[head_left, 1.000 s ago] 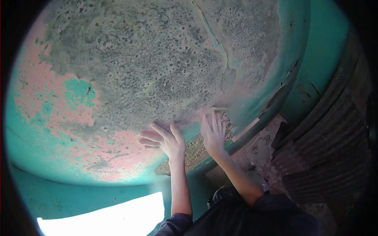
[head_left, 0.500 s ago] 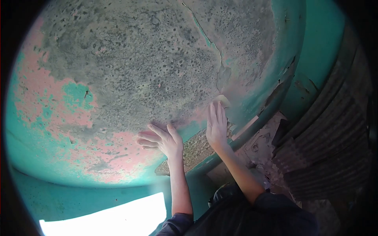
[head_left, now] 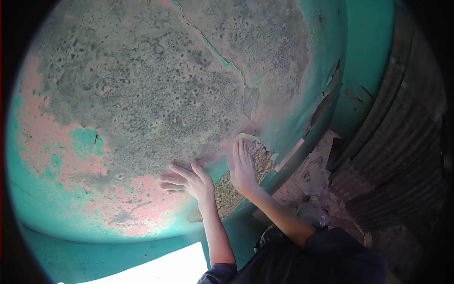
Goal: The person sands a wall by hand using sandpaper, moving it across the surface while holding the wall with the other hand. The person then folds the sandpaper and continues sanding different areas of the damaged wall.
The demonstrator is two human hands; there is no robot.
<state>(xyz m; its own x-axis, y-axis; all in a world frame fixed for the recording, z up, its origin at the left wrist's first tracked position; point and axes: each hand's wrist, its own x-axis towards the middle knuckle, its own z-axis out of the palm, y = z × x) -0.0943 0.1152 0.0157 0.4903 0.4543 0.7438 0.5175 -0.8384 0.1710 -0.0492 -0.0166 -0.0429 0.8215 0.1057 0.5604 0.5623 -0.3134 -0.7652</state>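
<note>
Surface: broad, curved grey wall [head_left: 142, 85], pitted, with flaking pink paint [head_left: 151, 199] and smooth green paint [head_left: 42, 203] along its left and near sides.

Pale piece: thin, off-white, curved-edged piece [head_left: 246, 136] at the fingertips of the right hand [head_left: 242, 170], against the wall. It shows mostly beyond those fingers, and lies to the right of the left hand [head_left: 195, 183] and farther off, clear of it (material too hidden to name).

Right hand: narrow, fingers close together and pointing far, tips at the pale piece. Cannot tell whether it pinches the piece or only presses it; the thumb is not visible.

Left hand: wide, fingers fanned toward the left over pink and grey, thumb pointing far; no object shows in it.

Broken patch: rough brown, grainy strip [head_left: 227, 195] where the coating is gone, running from near left to far right, between the two hands and behind the right one.

Crack: thin, jagged dark line [head_left: 244, 87] from the far edge down to just beyond the pale piece.

Right side: dark, ridged corrugated sheets [head_left: 388, 165], well apart from both hands.

Near left: glaring white area [head_left: 161, 267] (washed out, no detail readable).
</note>
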